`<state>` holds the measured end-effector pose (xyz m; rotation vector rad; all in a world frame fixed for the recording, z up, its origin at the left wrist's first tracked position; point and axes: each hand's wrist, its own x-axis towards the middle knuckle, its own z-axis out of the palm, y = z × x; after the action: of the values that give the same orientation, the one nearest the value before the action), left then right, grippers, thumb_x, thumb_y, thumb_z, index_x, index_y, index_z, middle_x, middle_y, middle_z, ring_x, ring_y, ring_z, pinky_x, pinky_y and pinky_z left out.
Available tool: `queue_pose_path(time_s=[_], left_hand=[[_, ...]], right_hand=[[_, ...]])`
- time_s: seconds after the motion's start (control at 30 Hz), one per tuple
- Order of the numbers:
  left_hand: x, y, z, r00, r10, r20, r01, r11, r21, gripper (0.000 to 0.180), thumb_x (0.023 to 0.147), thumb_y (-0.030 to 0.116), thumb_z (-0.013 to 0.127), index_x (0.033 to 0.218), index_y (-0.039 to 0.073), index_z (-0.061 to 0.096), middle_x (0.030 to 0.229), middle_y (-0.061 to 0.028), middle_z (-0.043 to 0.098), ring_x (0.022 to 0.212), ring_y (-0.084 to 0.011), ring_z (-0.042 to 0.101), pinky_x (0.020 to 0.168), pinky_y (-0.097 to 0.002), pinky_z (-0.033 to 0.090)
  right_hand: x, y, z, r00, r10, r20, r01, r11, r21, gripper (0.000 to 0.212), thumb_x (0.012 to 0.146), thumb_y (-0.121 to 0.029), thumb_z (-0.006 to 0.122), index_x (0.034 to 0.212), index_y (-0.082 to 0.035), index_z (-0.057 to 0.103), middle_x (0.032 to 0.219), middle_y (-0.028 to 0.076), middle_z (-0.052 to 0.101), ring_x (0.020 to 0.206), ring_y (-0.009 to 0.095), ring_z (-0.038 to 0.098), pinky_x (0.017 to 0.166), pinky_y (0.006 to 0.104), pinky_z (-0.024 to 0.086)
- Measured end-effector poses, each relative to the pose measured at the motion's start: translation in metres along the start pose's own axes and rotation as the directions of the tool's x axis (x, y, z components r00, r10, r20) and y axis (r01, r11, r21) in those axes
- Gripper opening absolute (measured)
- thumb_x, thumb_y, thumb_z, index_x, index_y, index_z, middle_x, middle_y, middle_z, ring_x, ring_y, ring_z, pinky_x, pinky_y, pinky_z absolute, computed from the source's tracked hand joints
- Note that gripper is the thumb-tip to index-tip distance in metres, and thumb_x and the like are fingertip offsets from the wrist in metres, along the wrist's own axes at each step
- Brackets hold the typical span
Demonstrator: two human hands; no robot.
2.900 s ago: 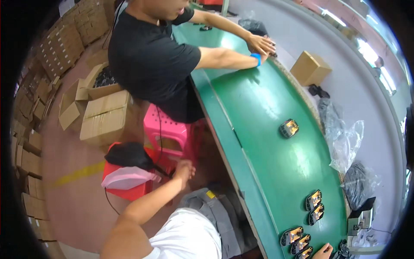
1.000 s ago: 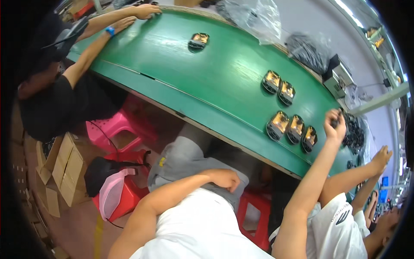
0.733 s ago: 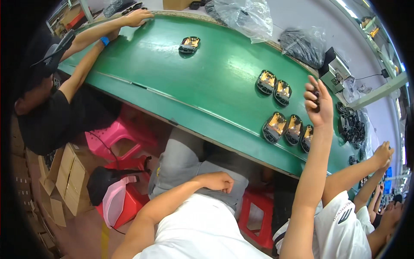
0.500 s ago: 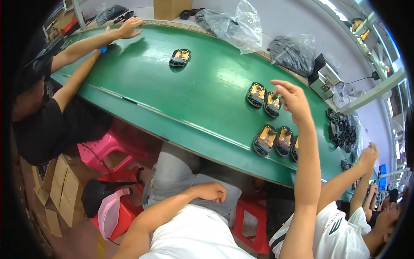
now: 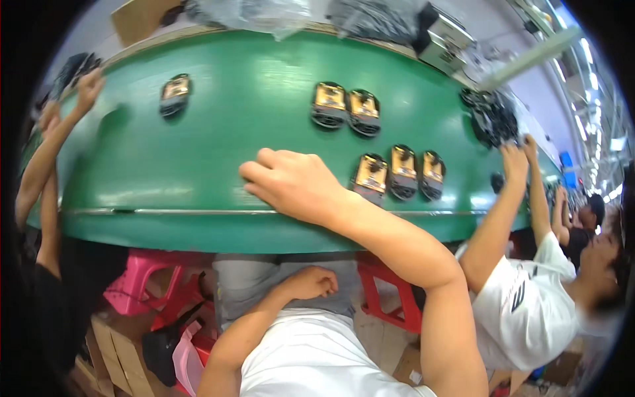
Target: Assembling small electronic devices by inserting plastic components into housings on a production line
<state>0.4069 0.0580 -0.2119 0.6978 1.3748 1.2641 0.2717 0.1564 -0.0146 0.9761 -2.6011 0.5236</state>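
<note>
At left on the green surface [image 5: 225,142], one black device [image 5: 174,96]. Next, right grip [image 5: 294,182] over the surface — fingers curled, cannot tell if holding anything. On the lap [image 5: 239,284], left grip [image 5: 311,283] — likewise curled and unclear. Farther right, five similar devices [image 5: 403,172].

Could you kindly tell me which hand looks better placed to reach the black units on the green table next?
Probably the right hand: it is over the green table, close to the front black units, whereas the left hand is down by the grey trousers.
</note>
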Motion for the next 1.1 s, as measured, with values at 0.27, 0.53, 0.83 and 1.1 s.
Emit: queue_pose_path(time_s=[0.27,0.53,0.83,1.1], left_hand=[[0.016,0.009,0.04,0.932,0.346,-0.11,-0.205,0.752,0.626,0.018,0.084,0.015,0.062,0.099,0.008,0.07,0.098,-0.0136,0.072,0.088,-0.0364,0.069,0.079,-0.047,0.055],[0.016,0.021,0.058,0.965,0.259,0.033,-0.218,0.73,0.648,0.023,0.077,0.014,0.063,0.094,0.002,0.071,0.084,-0.0226,0.07,0.083,-0.041,0.069,0.072,-0.0533,0.054],[-0.146,0.134,-0.005,0.472,0.812,-0.343,-0.73,0.578,0.364,0.034,0.095,0.015,0.063,0.068,-0.001,0.049,0.069,-0.0158,0.051,0.069,-0.0351,0.053,0.064,-0.0446,0.042],[-0.26,0.099,-0.011,-0.358,0.598,-0.717,0.139,0.794,0.592,0.042,0.089,0.006,0.066,0.059,0.002,0.037,0.056,-0.0083,0.04,0.048,-0.0205,0.036,0.048,-0.0371,0.03]], right_hand=[[-0.019,0.028,-0.024,0.997,-0.01,-0.072,0.002,0.995,-0.098,0.021,0.085,-0.021,0.076,0.103,-0.014,0.069,0.083,0.005,0.06,0.075,0.025,0.065,0.064,0.0363,0.055],[-0.05,0.055,-0.06,0.974,0.221,-0.053,-0.225,0.971,-0.079,0.022,0.087,-0.008,0.076,0.107,-0.004,0.07,0.085,0.013,0.062,0.074,0.03,0.063,0.067,0.0362,0.051],[-0.02,0.038,-0.046,0.981,0.17,0.094,-0.178,0.979,0.094,0.016,0.095,-0.007,0.063,0.107,0.002,0.067,0.089,0.013,0.066,0.079,0.023,0.062,0.074,0.0343,0.048],[-0.036,0.043,-0.045,0.998,0.062,-0.005,-0.062,0.996,0.07,0.013,0.096,-0.006,0.059,0.104,0.002,0.067,0.084,0.015,0.065,0.072,0.03,0.064,0.066,0.036,0.05]])
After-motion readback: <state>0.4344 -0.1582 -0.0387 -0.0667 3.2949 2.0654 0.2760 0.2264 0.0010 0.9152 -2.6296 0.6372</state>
